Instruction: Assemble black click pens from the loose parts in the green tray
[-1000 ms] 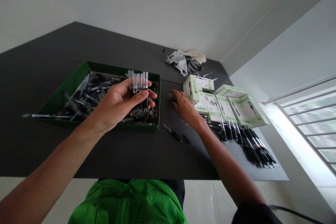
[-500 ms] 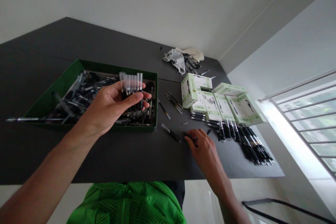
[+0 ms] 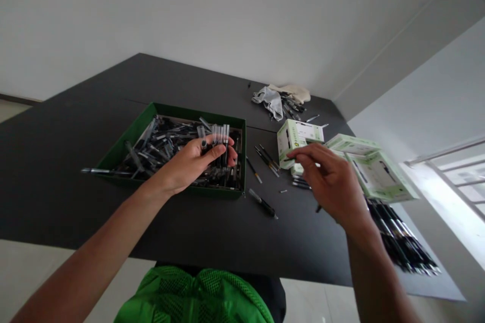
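My left hand (image 3: 189, 161) is closed around several clear pen barrels (image 3: 221, 133) with black lower parts, held upright above the right side of a green tray (image 3: 197, 191). Inside that tray lies a jumble of pen parts (image 3: 166, 144). My right hand (image 3: 329, 174) is raised over the table in front of the light green cartons (image 3: 288, 141). Its thumb and fingers pinch a small dark piece, mostly hidden, whose kind I cannot make out. Between the hands a single pen (image 3: 265, 205) lies on the table, with several refills (image 3: 268, 160) beyond it.
Finished-looking black pens (image 3: 401, 237) lie in a row at the right edge. At the back, a grey and cream cloth (image 3: 271, 101) partly covers more pens. One long pen (image 3: 100, 171) sticks out over the tray's left side. A window with bars stands at right.
My right hand has risen from the tabletop toward the cartons, with a small dark piece in its fingers. My left hand keeps its bundle of barrels. The view has shifted left and up.
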`<state>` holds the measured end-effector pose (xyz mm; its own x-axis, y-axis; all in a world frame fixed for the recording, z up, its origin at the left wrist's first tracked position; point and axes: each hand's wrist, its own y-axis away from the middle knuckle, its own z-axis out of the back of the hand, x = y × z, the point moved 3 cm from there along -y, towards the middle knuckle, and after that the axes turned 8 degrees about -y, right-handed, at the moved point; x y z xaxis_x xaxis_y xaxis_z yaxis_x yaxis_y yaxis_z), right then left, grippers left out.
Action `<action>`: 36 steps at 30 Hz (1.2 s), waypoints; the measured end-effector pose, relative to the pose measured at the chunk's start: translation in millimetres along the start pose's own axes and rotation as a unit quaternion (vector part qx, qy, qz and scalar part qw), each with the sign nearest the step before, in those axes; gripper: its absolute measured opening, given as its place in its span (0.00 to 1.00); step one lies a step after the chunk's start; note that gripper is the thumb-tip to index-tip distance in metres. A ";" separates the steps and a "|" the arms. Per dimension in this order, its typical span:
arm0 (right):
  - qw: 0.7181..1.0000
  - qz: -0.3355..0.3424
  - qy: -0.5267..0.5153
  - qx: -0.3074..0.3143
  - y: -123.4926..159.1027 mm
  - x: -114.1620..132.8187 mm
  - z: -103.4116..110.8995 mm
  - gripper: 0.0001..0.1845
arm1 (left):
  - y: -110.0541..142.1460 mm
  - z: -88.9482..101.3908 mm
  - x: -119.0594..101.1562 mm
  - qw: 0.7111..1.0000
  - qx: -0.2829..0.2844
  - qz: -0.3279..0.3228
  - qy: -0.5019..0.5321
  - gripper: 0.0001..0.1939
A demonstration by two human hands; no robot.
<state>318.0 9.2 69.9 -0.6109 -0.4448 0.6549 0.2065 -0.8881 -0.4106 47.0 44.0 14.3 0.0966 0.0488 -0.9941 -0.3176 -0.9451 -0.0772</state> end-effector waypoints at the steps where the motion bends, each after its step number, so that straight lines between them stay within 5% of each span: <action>1: 1.000 0.027 0.001 -0.004 -14.5 8.3 -0.4 0.13 | 0.0 -0.2 -0.7 1.000 0.013 -0.006 -0.014 0.18; 7: 0.990 0.136 -0.027 0.004 -70.0 44.6 -23.0 0.10 | 0.3 3.4 -10.9 0.989 0.039 -0.042 -0.133 0.16; 16: 0.958 0.275 0.003 0.084 -88.2 68.0 -49.0 0.11 | 1.2 8.3 -6.2 0.983 0.010 -0.048 -0.177 0.13; 25: 0.945 0.321 0.002 0.058 -88.6 65.8 -53.7 0.12 | 0.8 9.1 -6.8 0.980 0.022 -0.065 -0.188 0.11; 36: 0.944 0.305 0.037 0.121 -90.6 64.0 -59.5 0.17 | 1.2 9.2 -5.7 0.983 0.028 -0.072 -0.169 0.12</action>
<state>214.7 68.1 111.2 -0.3722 -0.8804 0.2938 0.7007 -0.4741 -0.5332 37.4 45.5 19.2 -0.1708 0.2943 -0.9403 -0.3764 -0.9015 -0.2138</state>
